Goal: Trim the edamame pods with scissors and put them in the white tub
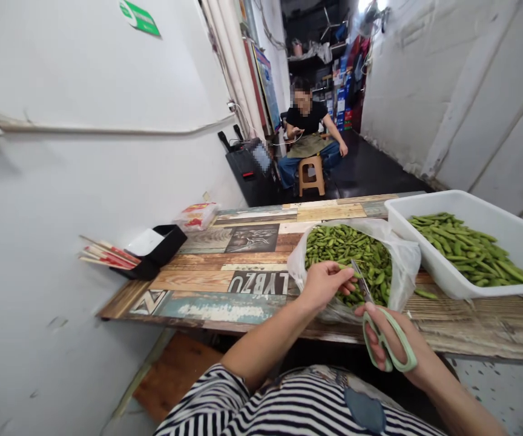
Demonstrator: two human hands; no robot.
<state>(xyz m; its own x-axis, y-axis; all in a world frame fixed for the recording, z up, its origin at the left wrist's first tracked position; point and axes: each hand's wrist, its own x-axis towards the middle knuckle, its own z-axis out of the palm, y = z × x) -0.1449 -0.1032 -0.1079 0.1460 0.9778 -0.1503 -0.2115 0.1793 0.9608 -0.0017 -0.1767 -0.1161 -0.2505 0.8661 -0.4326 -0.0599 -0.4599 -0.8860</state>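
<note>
My left hand (329, 283) pinches a green edamame pod (344, 267) between thumb and fingers, over a white plastic bag (404, 260) full of pods (347, 242). In my right hand (402, 342) are scissors with pale green handles (404, 348). Their metal blades point up and left, close beside the pod in my left hand. Whether the blades touch the pod I cannot tell. To the right of the bag stands a white plastic tub (465, 290) with more green pods (470, 248) in it. One loose pod (425, 294) lies on the table between bag and tub.
The wood-patterned table (225, 306) runs across in front of me. On its left are a black holder (168, 242) with chopsticks and a clear packet (197, 216) with red print. Beyond the table a person (307, 121) sits by a tan stool (311, 175). White walls flank both sides.
</note>
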